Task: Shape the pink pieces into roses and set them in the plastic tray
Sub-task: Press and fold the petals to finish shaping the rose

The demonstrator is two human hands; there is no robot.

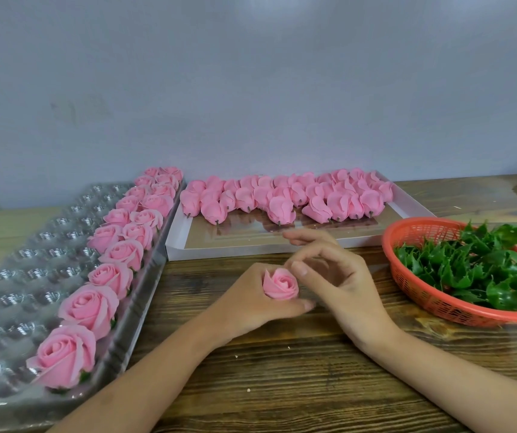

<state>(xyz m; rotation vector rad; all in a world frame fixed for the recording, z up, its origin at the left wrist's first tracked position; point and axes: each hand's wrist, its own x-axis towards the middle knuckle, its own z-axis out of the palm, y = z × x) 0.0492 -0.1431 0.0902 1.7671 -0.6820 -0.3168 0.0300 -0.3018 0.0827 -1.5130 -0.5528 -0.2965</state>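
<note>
My left hand (251,295) grips a small pink rose (280,284) from below, its petals partly opened. My right hand (335,273) is right beside it, thumb and forefinger curled at the rose's upper right petal edge. A clear plastic tray (32,254) lies at the left, with several finished pink roses (107,295) in two rows along its right side. Several closed pink pieces (282,198) with short stems lie in a white flat box (251,242) at the back.
A red plastic basket (413,292) holding several green leaf cups (482,264) stands at the right. The wooden table (282,370) runs under my forearms. A pale wall rises close behind the trays.
</note>
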